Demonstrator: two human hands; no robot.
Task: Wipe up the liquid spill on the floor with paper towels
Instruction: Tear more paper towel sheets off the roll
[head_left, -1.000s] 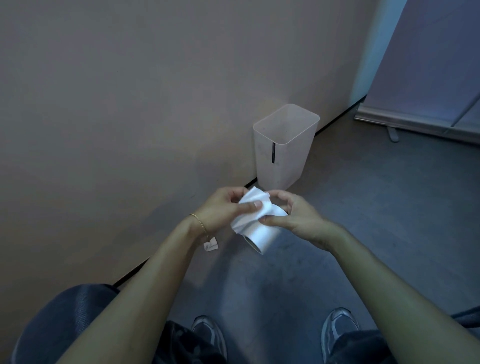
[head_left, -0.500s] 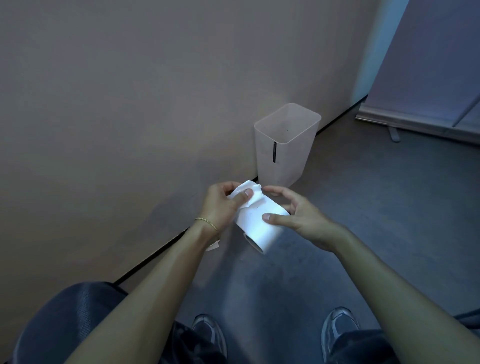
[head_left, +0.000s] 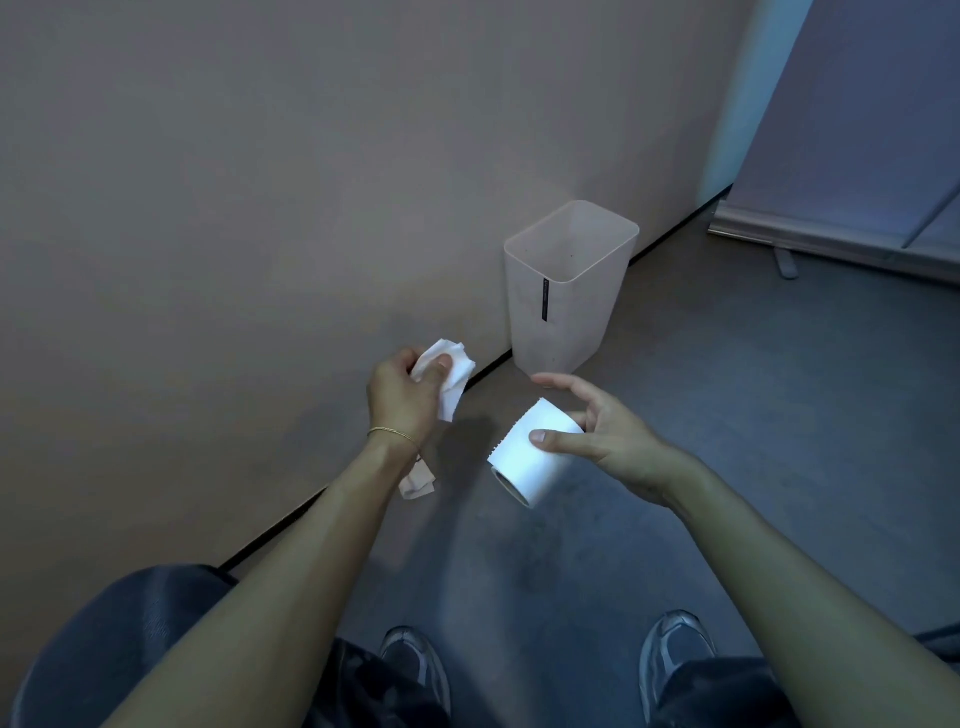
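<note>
A person stands over a grey floor (head_left: 727, 467) beside a beige wall (head_left: 260, 208), both arms stretched forward and a piece of paper towel in each hand. The left hand (head_left: 402, 387) is clenched around a loose torn sheet (head_left: 453, 375), crumpled white, pinched under the thumb and hanging down past the knuckles; a thin gold bracelet (head_left: 392, 432) circles that wrist. The right hand (head_left: 608, 436) grasps the paper towel roll (head_left: 524, 457) in the air above the floor, thumb pressed on its near side and the other fingers spread behind and above it. The roll tilts with its hollow core toward the viewer, and its serrated free edge lies against the roll's own side. Sheet and roll are apart, a clear gap between the two hands.

On the floor's edge, where it meets the wall, lies a second crumpled piece (head_left: 418, 480), pale and partly hidden behind the left wrist. Further along that same edge a translucent waste bin (head_left: 563, 296) stands upright, touching or nearly touching the wall. At the floor's far right corner sits the metal base of a banner stand (head_left: 831, 244). Two grey trainers, the left shoe (head_left: 415, 660) and the right shoe (head_left: 675, 649), show at the bottom. In the dim light the spill itself cannot be made out for certain.
</note>
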